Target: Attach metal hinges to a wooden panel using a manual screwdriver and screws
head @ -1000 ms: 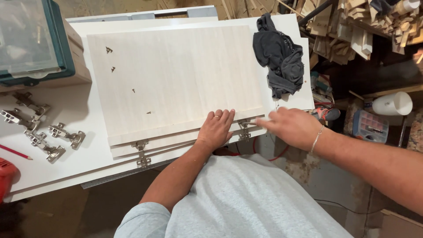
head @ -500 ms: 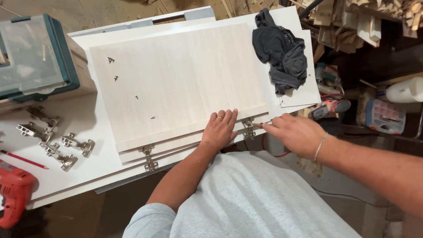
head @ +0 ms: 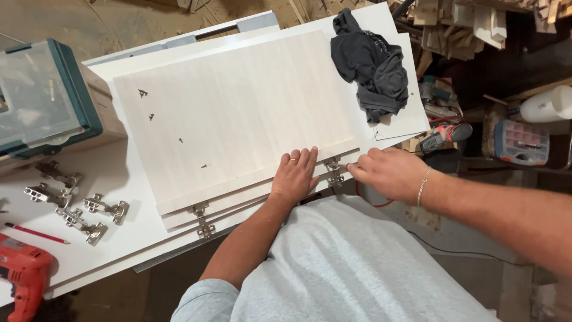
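A pale wood-grain cabinet door panel [head: 238,113] lies on a stack of similar panels on the white worktop [head: 119,250]. My left hand [head: 296,174] rests flat on the panel's near edge, fingers together. My right hand [head: 390,173] reaches in from the right, and its fingertips pinch at a metal hinge [head: 334,171] fixed at that near edge. A second metal hinge [head: 201,219] sits further left along the same edge.
A dark grey cloth [head: 370,65] is crumpled at the far right of the panels. Several loose hinges [head: 71,203] and a red pencil [head: 36,233] lie at the left, near a red drill [head: 24,274] and a teal case [head: 42,98]. Tools and wood scraps crowd the right.
The view has shifted slightly. My right hand has moved left onto the hinge by the panel's edge. My left hand stays flat on the panel.
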